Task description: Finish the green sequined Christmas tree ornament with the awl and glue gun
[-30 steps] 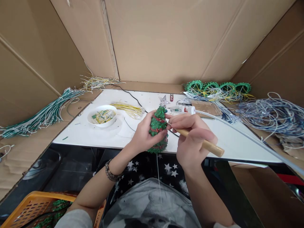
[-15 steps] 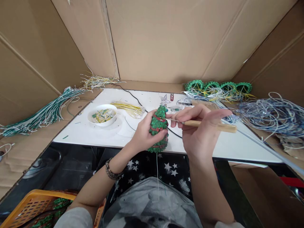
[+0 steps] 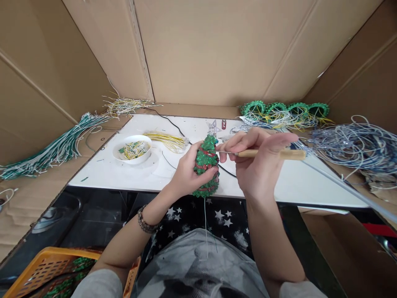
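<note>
Green glittery cone-shaped tree with red garland (image 3: 204, 158) is held upright at the near edge of the white tabletop (image 3: 300, 182), thin white wire (image 3: 206, 225) trailing below. Left hand (image 3: 187, 176) wrapped round it, thumb across front. Right hand (image 3: 259, 165) pinching a pale wooden-handled, thin metal-shafted tool (image 3: 248, 153) against the tree's right side; can't tell if tip's in. White bowl of wire bits (image 3: 136, 160) farther left.
</note>
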### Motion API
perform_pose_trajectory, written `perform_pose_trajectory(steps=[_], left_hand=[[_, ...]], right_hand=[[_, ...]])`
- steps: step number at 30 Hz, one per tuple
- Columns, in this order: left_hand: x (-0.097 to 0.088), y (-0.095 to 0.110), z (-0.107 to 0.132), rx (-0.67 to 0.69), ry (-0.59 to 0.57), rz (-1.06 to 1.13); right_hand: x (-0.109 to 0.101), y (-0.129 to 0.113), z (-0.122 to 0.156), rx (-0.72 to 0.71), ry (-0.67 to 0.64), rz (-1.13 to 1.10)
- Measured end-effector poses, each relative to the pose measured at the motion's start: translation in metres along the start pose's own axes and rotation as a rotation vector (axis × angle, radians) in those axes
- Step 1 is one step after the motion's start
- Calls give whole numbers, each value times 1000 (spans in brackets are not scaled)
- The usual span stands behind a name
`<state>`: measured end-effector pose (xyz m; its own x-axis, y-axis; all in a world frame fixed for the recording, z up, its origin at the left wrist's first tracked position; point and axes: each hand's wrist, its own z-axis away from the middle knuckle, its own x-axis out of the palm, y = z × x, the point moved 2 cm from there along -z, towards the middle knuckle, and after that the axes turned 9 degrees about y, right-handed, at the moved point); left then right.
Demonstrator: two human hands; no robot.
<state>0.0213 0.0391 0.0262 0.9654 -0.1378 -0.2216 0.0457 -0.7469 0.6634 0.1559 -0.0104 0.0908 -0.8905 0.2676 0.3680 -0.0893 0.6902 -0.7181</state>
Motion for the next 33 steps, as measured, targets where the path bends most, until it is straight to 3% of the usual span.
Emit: perform_pose_trajectory(steps=[6,13,18,25,33], left_hand=[[0,0,0,-37,-17,33],[0,1,-1,-12,-4,6],[0,2,-2,5,0,-1],[0,-1,0,-12,1,-13],[0,-2,0,-1,8,-9]], right_hand=[[1,-2,4,-17,4,113],[-1,1,6,-16,-13,68],[-2,1,7,2,9,-24],[-4,-2,11,-45,111,68],[-8,3,20,-119,34,69]])
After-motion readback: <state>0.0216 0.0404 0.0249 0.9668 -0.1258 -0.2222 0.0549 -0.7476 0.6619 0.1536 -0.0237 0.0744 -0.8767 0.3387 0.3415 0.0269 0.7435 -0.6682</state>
